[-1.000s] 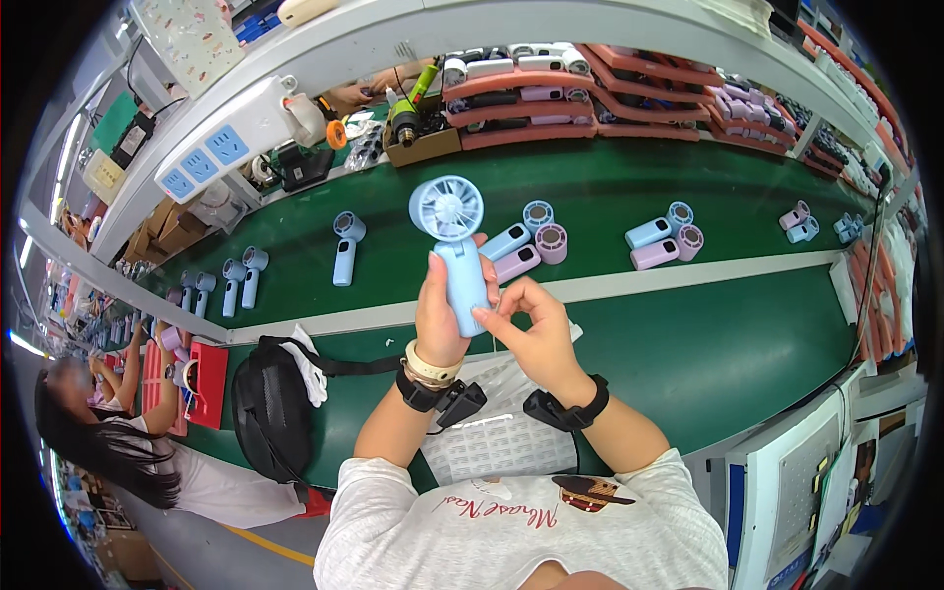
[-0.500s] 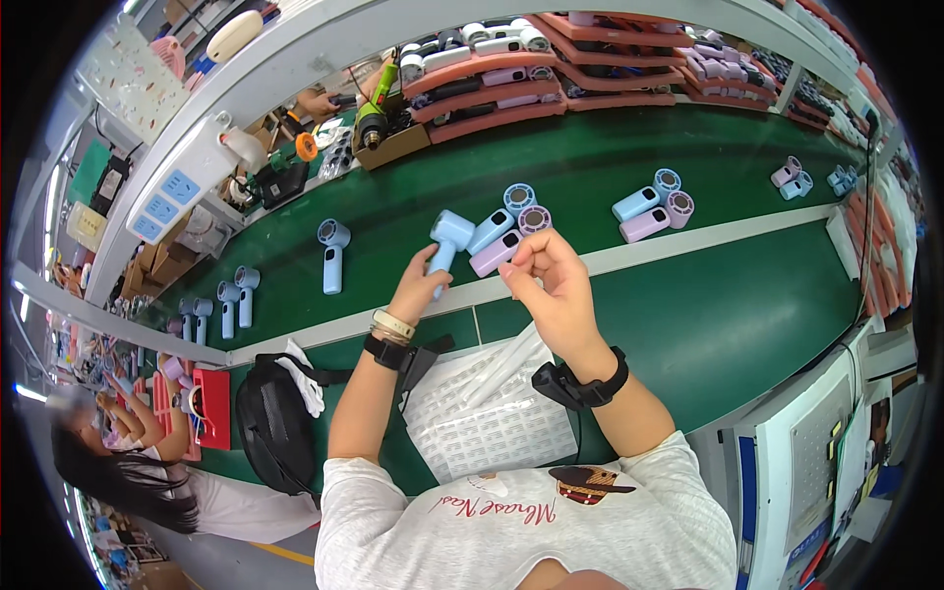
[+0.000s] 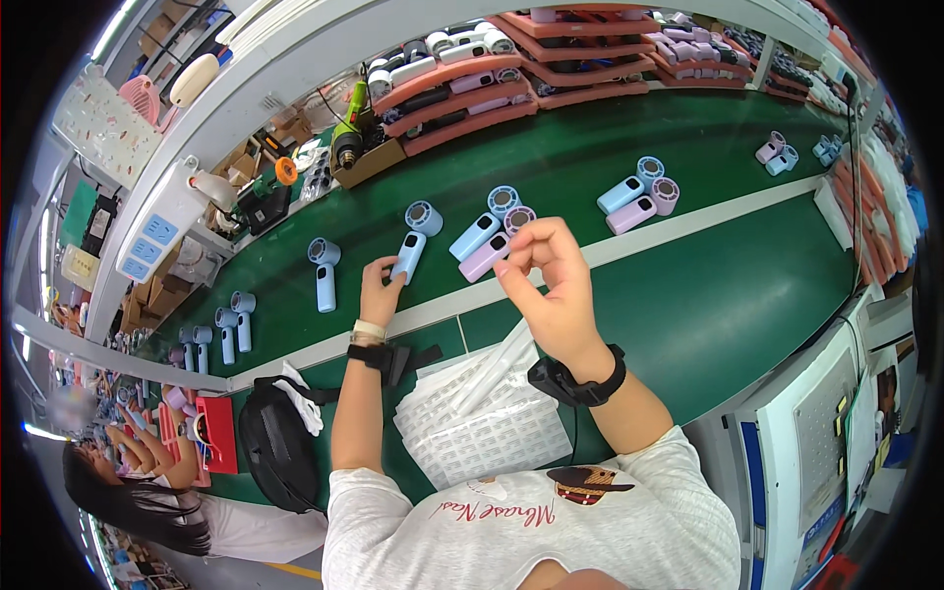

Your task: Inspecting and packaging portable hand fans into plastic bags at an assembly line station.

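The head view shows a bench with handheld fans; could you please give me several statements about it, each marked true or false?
1. The left hand touches a blue fan. True.
2. The black bag lies left of the printed sheets. True.
3. The right hand rests on the black bag. False: it is raised above the green bench.
4. The stacked trays are yellow. False: they are pink.
5. A white band circles the left wrist. True.
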{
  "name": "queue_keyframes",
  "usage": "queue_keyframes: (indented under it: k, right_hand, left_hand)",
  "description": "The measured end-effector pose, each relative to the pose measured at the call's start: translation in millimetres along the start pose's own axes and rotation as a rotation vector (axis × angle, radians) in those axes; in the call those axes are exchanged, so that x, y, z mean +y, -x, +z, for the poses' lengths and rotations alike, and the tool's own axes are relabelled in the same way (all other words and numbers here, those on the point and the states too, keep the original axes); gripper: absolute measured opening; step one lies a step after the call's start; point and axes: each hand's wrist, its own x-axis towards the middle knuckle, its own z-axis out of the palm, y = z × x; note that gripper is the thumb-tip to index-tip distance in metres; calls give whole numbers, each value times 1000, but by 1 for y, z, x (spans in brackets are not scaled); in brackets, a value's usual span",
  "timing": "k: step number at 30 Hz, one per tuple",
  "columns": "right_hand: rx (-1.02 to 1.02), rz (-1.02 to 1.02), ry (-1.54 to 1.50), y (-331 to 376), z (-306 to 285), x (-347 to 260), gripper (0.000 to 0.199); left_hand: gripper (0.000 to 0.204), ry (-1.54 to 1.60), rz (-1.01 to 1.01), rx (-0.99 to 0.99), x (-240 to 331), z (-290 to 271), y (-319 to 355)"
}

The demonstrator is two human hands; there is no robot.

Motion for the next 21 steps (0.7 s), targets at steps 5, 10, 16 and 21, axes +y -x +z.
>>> queue_keyframes:
  k: [5,10,16,21]
  right_hand:
    - [-23,-16,75,-5,-5,2,19]
    - [-307,113,348,-4,-9,6,24]
    - [-801,142,856,7,-14,15,36]
    - [-718,-60,929,9,-17,26,38]
  left_hand:
    - [32,-281,305,-376,71,-31,59]
    - [32,-272,361,-570,116,-20,119]
    - [32,-243,434,-521,112,-6,135]
    - [28,-242,328,-551,112,-32,117]
